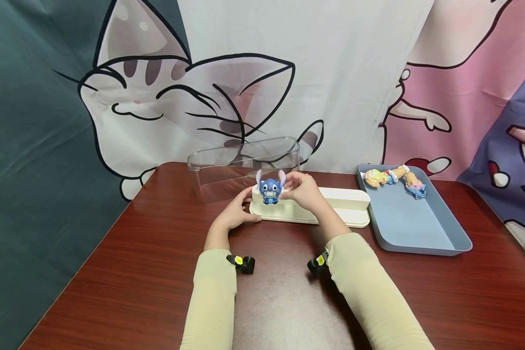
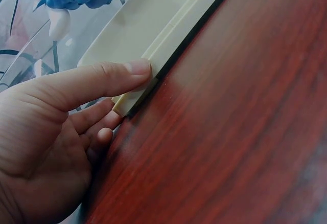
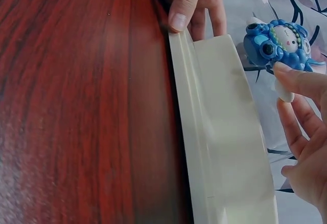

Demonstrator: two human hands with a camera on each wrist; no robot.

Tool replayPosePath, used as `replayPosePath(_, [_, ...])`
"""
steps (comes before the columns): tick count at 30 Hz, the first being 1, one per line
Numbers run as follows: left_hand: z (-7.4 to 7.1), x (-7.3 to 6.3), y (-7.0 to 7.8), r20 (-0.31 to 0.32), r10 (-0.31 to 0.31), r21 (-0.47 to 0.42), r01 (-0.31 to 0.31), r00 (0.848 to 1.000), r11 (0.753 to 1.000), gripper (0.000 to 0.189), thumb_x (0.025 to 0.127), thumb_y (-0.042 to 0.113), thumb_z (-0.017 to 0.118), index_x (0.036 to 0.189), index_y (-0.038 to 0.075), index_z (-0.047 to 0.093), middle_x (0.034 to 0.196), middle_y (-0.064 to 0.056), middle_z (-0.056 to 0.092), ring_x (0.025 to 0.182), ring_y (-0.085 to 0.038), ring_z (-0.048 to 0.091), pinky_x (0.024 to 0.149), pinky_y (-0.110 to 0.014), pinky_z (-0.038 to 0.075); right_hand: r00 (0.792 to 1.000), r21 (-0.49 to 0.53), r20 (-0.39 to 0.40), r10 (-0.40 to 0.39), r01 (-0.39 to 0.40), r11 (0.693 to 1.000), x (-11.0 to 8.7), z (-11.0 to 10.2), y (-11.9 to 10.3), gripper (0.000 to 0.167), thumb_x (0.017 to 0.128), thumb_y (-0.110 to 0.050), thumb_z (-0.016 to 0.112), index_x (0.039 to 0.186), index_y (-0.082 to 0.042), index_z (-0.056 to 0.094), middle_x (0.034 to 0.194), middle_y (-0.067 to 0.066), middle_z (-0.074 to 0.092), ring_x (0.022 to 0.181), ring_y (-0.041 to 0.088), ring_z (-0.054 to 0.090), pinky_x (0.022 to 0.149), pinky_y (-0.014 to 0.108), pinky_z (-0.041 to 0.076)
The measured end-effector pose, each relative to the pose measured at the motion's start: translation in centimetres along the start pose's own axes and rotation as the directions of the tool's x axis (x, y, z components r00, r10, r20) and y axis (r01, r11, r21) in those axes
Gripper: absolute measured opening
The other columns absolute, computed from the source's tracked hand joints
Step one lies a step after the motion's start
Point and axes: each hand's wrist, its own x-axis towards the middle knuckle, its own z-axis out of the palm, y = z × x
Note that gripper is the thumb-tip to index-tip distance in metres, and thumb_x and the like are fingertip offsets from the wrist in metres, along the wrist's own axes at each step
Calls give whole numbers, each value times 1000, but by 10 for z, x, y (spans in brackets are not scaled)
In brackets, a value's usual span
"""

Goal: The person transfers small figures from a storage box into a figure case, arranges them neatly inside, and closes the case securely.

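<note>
A small blue figurine (image 1: pixel 270 190) with long upright ears is held over the left part of a cream two-step display base (image 1: pixel 345 198). My right hand (image 1: pixel 305 192) pinches it between thumb and fingers from the right side. In the right wrist view the figurine (image 3: pixel 278 45) shows a pale round face and stands off from the base's upper step. My left hand (image 1: pixel 235 213) grips the base's left end. The left wrist view has its thumb lying on the front rim of the base (image 2: pixel 148 40), with the other fingers around the end.
A clear plastic cover (image 1: pixel 210 182) stands behind the base at the left. To the right lies a blue-grey tray (image 1: pixel 420 250) with several small figurines (image 1: pixel 375 178) at its back end. A printed cloth hangs behind the brown table (image 1: pixel 135 262).
</note>
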Motion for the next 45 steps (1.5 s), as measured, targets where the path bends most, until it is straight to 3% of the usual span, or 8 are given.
replayPosePath(3, [0,1,0,2,-1,-1,1,1000,1000,95,71,7,80,147,15,23,139,-11,35,125,-25,36,102,-41,32,1000,-18,-19,-23,22,1000,-1,2,1,30,63,3,81,87,-1,62,75,7,62,67,16,56,90,36,40])
replayPosePath(5, [0,1,1,3,-3,3,3,1000,1000,96,70,7,80,147,16,23,140,-10,35,126,-25,36,102,-40,32,999,-41,-27,-42,41,998,-1,3,1,30,63,2,81,86,-2,62,74,6,63,67,16,58,105,38,24])
replayPosePath(7, [-1,1,1,5,0,10,0,1000,1000,96,70,7,80,147,15,23,140,-11,35,126,-25,36,103,-40,32,998,-66,-28,-62,60,996,-2,4,2,30,63,1,81,87,-3,63,75,5,64,68,17,60,111,39,5])
replayPosePath(18, [-2,1,1,4,-10,12,10,1000,1000,97,70,8,80,147,12,21,141,-12,35,126,-26,36,104,-42,30,995,-151,-9,-102,99,983,-7,10,1,30,63,0,81,88,-3,64,75,5,62,68,19,61,112,37,2])
replayPosePath(26, [-1,2,1,2,1,-7,-1,1000,1000,97,69,5,80,147,12,22,140,-13,36,126,-27,37,102,-42,31,993,-229,-2,-114,110,967,-8,12,1,34,64,-2,81,94,-1,65,74,4,64,71,20,61,111,43,2])
replayPosePath(45, [-2,-2,5,6,12,2,-12,1000,1000,95,70,4,80,146,9,23,140,-14,36,125,-28,36,103,-42,30,985,-353,42,-165,169,920,-8,20,6,32,62,-3,82,89,-6,65,72,-1,61,70,13,61,110,47,4])
